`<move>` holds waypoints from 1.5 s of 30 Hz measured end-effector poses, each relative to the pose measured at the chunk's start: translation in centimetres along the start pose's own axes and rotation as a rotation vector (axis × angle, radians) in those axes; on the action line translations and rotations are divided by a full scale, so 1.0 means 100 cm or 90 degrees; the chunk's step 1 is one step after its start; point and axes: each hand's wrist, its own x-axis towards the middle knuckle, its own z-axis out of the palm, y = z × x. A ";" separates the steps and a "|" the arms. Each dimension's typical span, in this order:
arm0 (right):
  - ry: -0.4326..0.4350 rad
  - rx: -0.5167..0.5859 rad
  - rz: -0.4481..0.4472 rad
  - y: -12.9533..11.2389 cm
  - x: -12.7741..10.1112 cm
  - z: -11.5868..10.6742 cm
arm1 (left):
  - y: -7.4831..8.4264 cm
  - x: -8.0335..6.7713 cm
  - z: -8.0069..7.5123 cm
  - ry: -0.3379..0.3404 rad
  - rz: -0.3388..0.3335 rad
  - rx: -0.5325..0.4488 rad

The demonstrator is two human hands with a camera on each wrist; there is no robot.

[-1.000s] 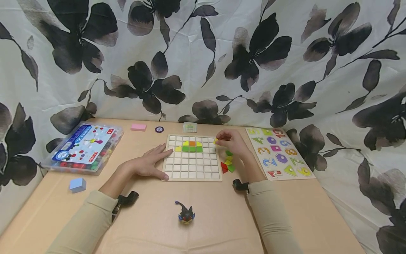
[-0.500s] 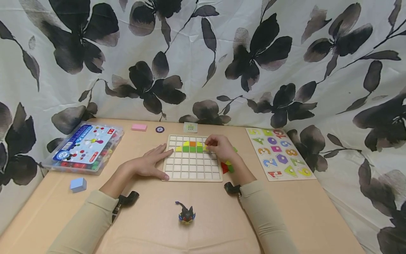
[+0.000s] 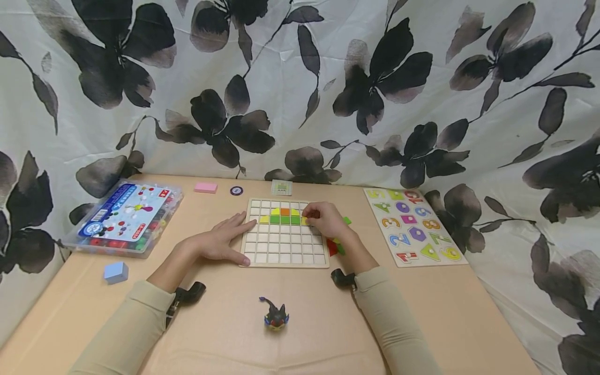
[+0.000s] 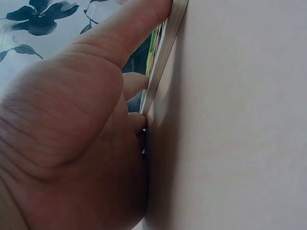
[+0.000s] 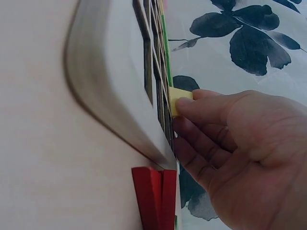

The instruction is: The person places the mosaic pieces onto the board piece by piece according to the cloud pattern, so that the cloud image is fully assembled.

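A square wooden grid board [image 3: 286, 247] lies on the table, with yellow, green and orange tiles [image 3: 284, 220] set in its upper rows. My left hand [image 3: 217, 239] rests at the board's left side, fingers spread straight, thumb on the lower left corner. Over the board's right part, my right hand [image 3: 327, 220] pinches a small yellow tile [image 5: 180, 93] between thumb and fingers, at the right end of the green row. In the right wrist view the tile stands against the grid; whether it sits fully in a cell cannot be told.
Red tiles [image 3: 332, 247] and green ones [image 3: 347, 220] lie right of the board, partly behind the right hand. Around it are a number puzzle board [image 3: 412, 226], a clear plastic case [image 3: 126, 219], a blue block [image 3: 115, 272], a dark toy figure [image 3: 275, 316] and a small card [image 3: 282, 188].
My right hand has carried the yellow tile left from the board's right edge to the end of the green row, then stayed nearly still. The left hand has not moved.
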 end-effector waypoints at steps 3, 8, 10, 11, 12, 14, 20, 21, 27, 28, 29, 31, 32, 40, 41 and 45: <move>-0.010 -0.009 0.003 0.000 0.000 0.001 | 0.001 0.000 -0.001 -0.004 -0.007 -0.002; -0.026 -0.042 0.017 -0.002 -0.001 0.001 | 0.003 -0.001 -0.001 -0.004 -0.011 -0.005; -0.032 -0.053 0.016 -0.002 -0.001 0.001 | 0.003 -0.002 -0.001 -0.002 -0.011 -0.004; -0.035 -0.056 0.015 -0.002 -0.001 0.000 | 0.003 -0.002 -0.001 -0.002 -0.011 -0.004; -0.037 -0.057 0.014 -0.002 -0.001 -0.001 | 0.003 -0.002 -0.001 -0.002 -0.010 -0.003; -0.038 -0.053 0.011 -0.003 -0.002 -0.005 | 0.003 -0.002 -0.001 -0.002 -0.009 -0.003; -0.009 -0.016 0.001 -0.008 -0.009 -0.033 | 0.003 -0.004 -0.002 -0.003 -0.012 -0.004; -0.005 -0.015 -0.005 -0.008 -0.011 -0.039 | 0.003 -0.004 -0.002 -0.003 -0.012 -0.003; -0.016 -0.035 -0.017 0.000 -0.021 -0.067 | 0.002 -0.003 -0.002 -0.003 -0.010 -0.004; -0.024 -0.038 -0.013 0.001 -0.023 -0.071 | 0.002 -0.003 -0.002 -0.004 -0.010 -0.004; -0.033 -0.043 -0.010 0.003 -0.024 -0.074 | 0.002 -0.002 -0.002 -0.004 -0.010 -0.004; -0.047 -0.051 -0.001 0.006 -0.027 -0.079 | 0.003 -0.002 -0.002 -0.005 -0.011 -0.005; -0.054 -0.054 0.004 0.008 -0.028 -0.081 | 0.003 -0.002 -0.002 -0.005 -0.012 -0.006; -0.122 -0.039 0.083 0.024 -0.036 -0.087 | 0.003 -0.001 -0.003 -0.009 -0.015 -0.007; -0.136 -0.037 0.096 0.025 -0.037 -0.087 | 0.003 -0.001 -0.003 -0.011 -0.015 -0.007; -0.187 -0.038 0.105 0.030 -0.039 -0.086 | 0.003 -0.001 -0.003 -0.011 -0.016 -0.008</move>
